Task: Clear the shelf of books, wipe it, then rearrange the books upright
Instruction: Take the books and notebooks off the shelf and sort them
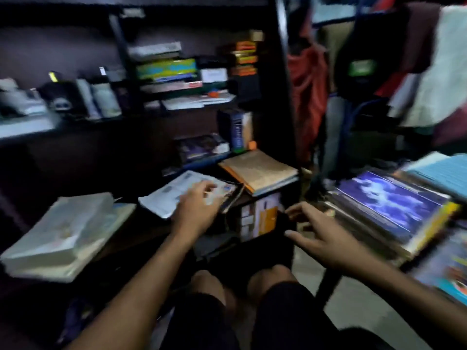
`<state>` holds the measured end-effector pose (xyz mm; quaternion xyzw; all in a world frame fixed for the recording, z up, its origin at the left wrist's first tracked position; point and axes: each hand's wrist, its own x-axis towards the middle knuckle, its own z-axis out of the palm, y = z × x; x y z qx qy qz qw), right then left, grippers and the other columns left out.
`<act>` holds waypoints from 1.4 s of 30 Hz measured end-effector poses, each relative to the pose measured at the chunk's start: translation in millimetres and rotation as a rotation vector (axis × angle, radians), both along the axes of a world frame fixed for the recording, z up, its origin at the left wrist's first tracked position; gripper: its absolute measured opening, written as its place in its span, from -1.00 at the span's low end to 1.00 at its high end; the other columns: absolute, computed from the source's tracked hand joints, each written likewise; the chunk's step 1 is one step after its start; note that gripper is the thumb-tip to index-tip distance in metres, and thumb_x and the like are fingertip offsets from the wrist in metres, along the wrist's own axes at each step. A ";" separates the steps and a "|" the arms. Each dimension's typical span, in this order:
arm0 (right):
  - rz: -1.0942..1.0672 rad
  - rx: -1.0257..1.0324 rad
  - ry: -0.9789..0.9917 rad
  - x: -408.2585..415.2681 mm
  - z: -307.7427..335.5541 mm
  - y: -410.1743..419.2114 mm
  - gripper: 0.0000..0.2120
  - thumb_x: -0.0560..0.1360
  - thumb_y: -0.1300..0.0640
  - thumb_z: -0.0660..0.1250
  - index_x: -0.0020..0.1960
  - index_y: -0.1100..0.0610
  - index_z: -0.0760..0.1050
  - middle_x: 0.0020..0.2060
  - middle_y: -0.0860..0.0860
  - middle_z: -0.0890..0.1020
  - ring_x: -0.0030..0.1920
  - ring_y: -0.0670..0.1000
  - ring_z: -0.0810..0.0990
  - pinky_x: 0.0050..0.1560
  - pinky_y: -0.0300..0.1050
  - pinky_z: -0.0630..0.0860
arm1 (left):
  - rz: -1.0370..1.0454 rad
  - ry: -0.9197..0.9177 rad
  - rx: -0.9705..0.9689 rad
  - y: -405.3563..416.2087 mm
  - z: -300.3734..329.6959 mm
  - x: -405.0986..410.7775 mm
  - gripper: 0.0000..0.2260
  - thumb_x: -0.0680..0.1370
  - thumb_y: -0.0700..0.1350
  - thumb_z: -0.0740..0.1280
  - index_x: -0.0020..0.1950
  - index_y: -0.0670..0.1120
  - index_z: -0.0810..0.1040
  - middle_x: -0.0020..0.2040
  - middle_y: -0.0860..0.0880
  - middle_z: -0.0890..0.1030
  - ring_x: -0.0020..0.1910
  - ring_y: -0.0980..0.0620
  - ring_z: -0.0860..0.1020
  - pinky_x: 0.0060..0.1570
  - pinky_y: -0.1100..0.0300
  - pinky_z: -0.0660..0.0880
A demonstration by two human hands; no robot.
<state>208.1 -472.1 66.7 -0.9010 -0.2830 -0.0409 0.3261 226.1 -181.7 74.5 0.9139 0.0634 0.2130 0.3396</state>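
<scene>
— What are the hands doing?

— The left hand reaches forward with its fingers loosely spread and laid over the near corner of a pale open booklet. Motion blur smears the fingertips, so whether they pinch the page or only rest on it, I cannot tell. The right hand hovers with fingers wide apart, thumb out toward 9 o'clock, holding nothing.

— And the books, relative to those fingers?

— Just at 9 o'clock of the right fingertips stands a book with an orange-and-white cover, upright in a dark low shelf; the fingertips are just beside it, contact unclear. At 12 o'clock of it lies a tan book with an orange edge, flat on top of that shelf. The booklet under the left hand lies at 10 o'clock of the upright book.

— Further out?

— At 8 o'clock of the left hand, a thick stack of pale books, blurred. At 3 o'clock of the right hand, a pile topped by a blue cloud-patterned cover, its far edge cut off by the frame. At 12 o'clock, a dark bookcase with more books, upright and flat, titles unreadable. Hanging clothes at 1 o'clock. The person's knees show at 6 o'clock; the whole view is dim and smeared.
</scene>
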 end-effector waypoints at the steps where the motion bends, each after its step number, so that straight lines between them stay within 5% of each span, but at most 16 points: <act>1: 0.035 -0.028 0.003 21.8 0.3 29.8 -0.70 0.55 0.02 0.41 0.22 0.02 0.42 0.13 -0.04 0.57 0.19 -0.05 0.54 0.19 -0.13 0.44 | 0.154 0.023 0.054 41.6 -7.2 5.4 -0.73 0.53 0.02 0.42 0.21 0.02 0.59 0.15 -0.09 0.63 0.15 -0.12 0.59 0.18 0.00 0.50; 3: 0.103 -0.124 -0.032 61.9 0.6 84.4 -0.60 0.56 -0.02 0.38 0.32 0.07 0.39 0.21 0.03 0.53 0.25 0.05 0.49 0.21 -0.07 0.40 | 0.316 0.123 0.125 104.1 -22.2 10.0 -0.52 0.49 0.19 0.40 0.31 -0.04 0.54 0.24 -0.20 0.56 0.24 -0.26 0.52 0.25 -0.04 0.43; 6: 0.112 -0.215 -0.002 122.3 -0.3 151.3 -0.51 0.57 -0.06 0.34 0.41 0.11 0.33 0.30 0.13 0.49 0.29 0.16 0.48 0.22 -0.01 0.42 | 0.213 0.251 0.232 155.3 -52.9 13.2 -0.08 0.33 0.54 0.13 0.48 -0.05 0.43 0.48 -0.18 0.42 0.47 -0.19 0.36 0.44 -0.03 0.28; 10: 0.042 -0.232 0.085 172.6 -17.6 208.3 -0.43 0.57 -0.03 0.29 0.50 0.15 0.27 0.37 0.19 0.40 0.36 0.22 0.39 0.30 0.00 0.36 | 0.184 0.303 0.289 170.1 -80.4 17.1 0.08 0.20 0.72 -0.15 0.57 0.17 0.28 0.63 0.02 0.15 0.60 -0.05 0.12 0.56 0.02 0.09; 14: 0.047 -0.147 0.058 179.0 -48.2 229.9 -0.34 0.49 -0.04 0.25 0.55 0.11 0.23 0.47 0.18 0.26 0.43 0.23 0.28 0.38 0.01 0.28 | 0.191 0.294 0.262 176.1 -86.8 23.9 0.09 0.16 0.74 -0.21 0.56 0.24 0.27 0.64 0.09 0.11 0.61 -0.02 0.06 0.57 0.04 0.06; 17: 0.009 -0.086 0.039 186.6 -56.0 232.3 -0.29 0.53 0.03 0.32 0.61 0.01 0.11 0.59 0.12 0.11 0.52 0.15 0.17 0.44 0.03 0.23 | 0.186 0.317 0.250 174.2 -85.0 23.1 -0.09 0.27 0.68 0.00 0.51 0.27 0.29 0.65 0.06 0.07 0.61 -0.02 0.05 0.55 0.02 0.10; 21: 0.041 -0.101 -0.037 192.3 -62.6 231.3 -0.36 0.55 0.07 0.30 0.58 0.10 0.19 0.48 0.16 0.35 0.46 0.14 0.26 0.40 -0.06 0.24 | 0.231 0.376 0.187 173.1 -65.0 39.1 -0.41 0.36 0.53 0.29 0.22 0.20 0.38 0.43 0.04 0.33 0.41 -0.06 0.23 0.30 0.02 0.27; 25: 0.026 -0.080 -0.050 195.0 -66.7 231.6 -0.43 0.56 0.04 0.30 0.54 0.06 0.27 0.49 0.10 0.35 0.46 0.12 0.27 0.40 -0.08 0.26 | 0.295 0.377 0.160 168.4 -60.4 61.6 -0.32 0.24 0.58 0.30 0.15 0.17 0.33 0.19 0.02 0.35 0.29 -0.09 0.35 0.23 0.02 0.28; 29: 0.044 0.002 -0.074 197.4 -69.7 228.8 -0.48 0.55 -0.01 0.34 0.46 -0.01 0.30 0.42 -0.01 0.36 0.37 0.07 0.36 0.31 0.00 0.39 | 0.311 0.317 0.089 170.8 -63.7 59.3 -0.25 0.33 0.50 0.37 0.42 0.23 0.29 0.40 -0.05 0.33 0.42 -0.13 0.31 0.36 -0.04 0.30; 32: 0.016 0.033 -0.080 197.3 -74.2 227.7 -0.48 0.56 -0.09 0.34 0.45 -0.01 0.29 0.38 0.00 0.34 0.34 0.07 0.40 0.27 0.01 0.44 | 0.218 0.481 0.219 172.2 -62.0 58.8 0.14 0.01 0.76 0.09 0.55 0.33 0.13 0.60 0.08 0.10 0.54 -0.07 0.12 0.48 -0.06 0.09; 34: 0.002 0.048 -0.078 196.1 -76.9 226.9 -0.44 0.57 -0.12 0.33 0.49 -0.02 0.25 0.38 0.02 0.31 0.33 0.10 0.41 0.26 0.03 0.45 | 0.197 0.510 0.260 171.5 -62.3 59.0 0.24 -0.10 0.78 -0.02 0.56 0.36 0.07 0.63 0.11 0.04 0.57 -0.05 0.07 0.48 -0.06 0.04; 42: 0.031 0.078 -0.087 191.7 -75.2 224.6 -0.23 0.51 -0.05 0.36 0.59 -0.12 0.02 0.35 0.05 0.44 0.31 0.09 0.42 0.28 0.04 0.44 | 0.228 0.199 0.082 183.6 -71.9 59.2 -0.02 0.12 0.68 0.22 0.44 0.21 0.43 0.41 0.09 0.49 0.37 -0.06 0.46 0.32 -0.04 0.41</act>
